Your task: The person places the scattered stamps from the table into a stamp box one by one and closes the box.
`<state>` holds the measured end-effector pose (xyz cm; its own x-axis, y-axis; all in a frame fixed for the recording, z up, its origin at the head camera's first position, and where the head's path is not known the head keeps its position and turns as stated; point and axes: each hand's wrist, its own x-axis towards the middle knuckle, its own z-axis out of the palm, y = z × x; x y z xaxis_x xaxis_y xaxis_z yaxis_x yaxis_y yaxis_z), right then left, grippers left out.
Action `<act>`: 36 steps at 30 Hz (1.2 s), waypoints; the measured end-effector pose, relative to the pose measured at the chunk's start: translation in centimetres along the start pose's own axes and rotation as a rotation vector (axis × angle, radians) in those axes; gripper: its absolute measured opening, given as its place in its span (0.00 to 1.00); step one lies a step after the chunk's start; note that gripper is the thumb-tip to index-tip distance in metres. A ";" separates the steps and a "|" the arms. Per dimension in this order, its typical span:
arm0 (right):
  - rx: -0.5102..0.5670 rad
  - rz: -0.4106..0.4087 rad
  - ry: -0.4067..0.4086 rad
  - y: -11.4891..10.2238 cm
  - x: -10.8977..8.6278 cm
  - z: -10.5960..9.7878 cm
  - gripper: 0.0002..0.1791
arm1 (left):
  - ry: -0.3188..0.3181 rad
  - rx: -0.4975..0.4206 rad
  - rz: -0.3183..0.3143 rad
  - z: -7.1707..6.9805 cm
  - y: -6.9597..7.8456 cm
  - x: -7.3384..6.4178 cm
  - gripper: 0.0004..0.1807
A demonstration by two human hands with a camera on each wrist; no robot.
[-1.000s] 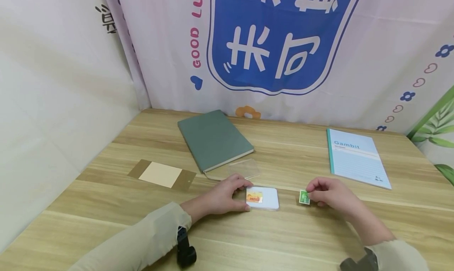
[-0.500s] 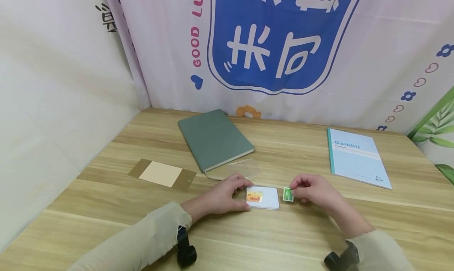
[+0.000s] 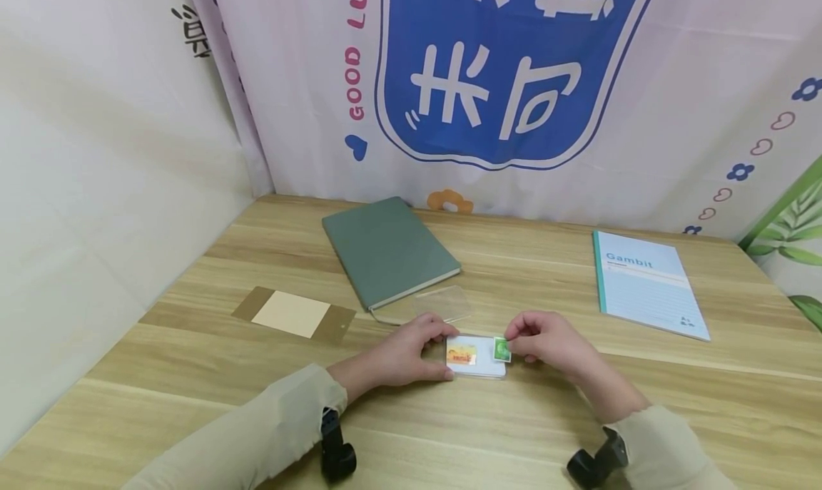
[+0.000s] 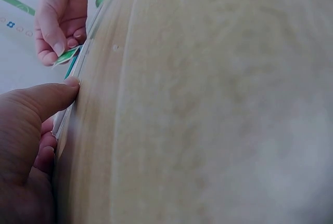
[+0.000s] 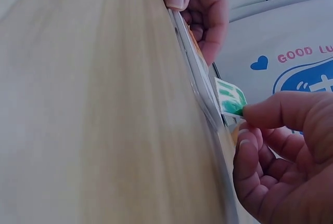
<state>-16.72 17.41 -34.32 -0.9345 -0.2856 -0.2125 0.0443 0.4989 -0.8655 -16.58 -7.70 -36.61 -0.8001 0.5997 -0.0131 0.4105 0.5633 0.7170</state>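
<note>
My left hand [image 3: 404,354] grips the left end of a flat white rounded-corner card [image 3: 484,367], thumb at its near edge and forefinger at its far edge. The card looks fairly thick from the side in the right wrist view, with a clear rim below it. On its left half lies an orange-and-yellow stamp [image 3: 461,355]. Between right thumb and forefinger, a small green stamp [image 5: 230,98] with a white border is pinched by one edge. My right hand [image 3: 552,344] holds this stamp over the card's right end, where the two overlap in the head view.
A dark green notebook [image 3: 392,251] lies behind the left hand, with a clear plastic sheet [image 3: 443,303] at its near edge. Further left is a brown strip with a cream panel [image 3: 292,314]. A light blue "Gambit" notebook [image 3: 648,283] lies at the back right. A printed curtain hangs behind.
The right hand has moved left with the green stamp, from beside the card to over its right end. The left hand and the card have stayed in place.
</note>
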 end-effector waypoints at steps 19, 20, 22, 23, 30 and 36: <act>-0.053 -0.016 0.008 -0.4 0.2 1.6 0.05 | -0.009 -0.007 -0.006 0.1 -0.1 0.1 0.28; -0.060 -0.020 0.011 -0.4 0.2 1.6 0.05 | -0.008 -0.006 -0.004 0.0 -0.1 0.1 0.28; -0.075 -0.027 0.016 -0.4 0.3 1.7 0.05 | -0.007 -0.004 -0.004 0.0 -0.1 0.1 0.28; -0.085 -0.029 0.018 -0.4 0.3 1.8 0.05 | -0.007 -0.002 -0.005 0.0 -0.1 0.0 0.28; -0.131 -0.027 0.031 -0.5 0.4 1.9 0.04 | -0.007 -0.001 -0.009 0.0 0.0 0.1 0.28; -0.151 -0.013 0.037 -0.7 0.5 2.0 0.04 | -0.005 -0.003 -0.004 0.0 -0.1 0.1 0.28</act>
<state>-16.50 15.32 -34.75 -0.9472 -0.2637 -0.1822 -0.0188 0.6133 -0.7896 -16.74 -7.69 -36.69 -0.7994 0.6005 -0.0195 0.4060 0.5637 0.7193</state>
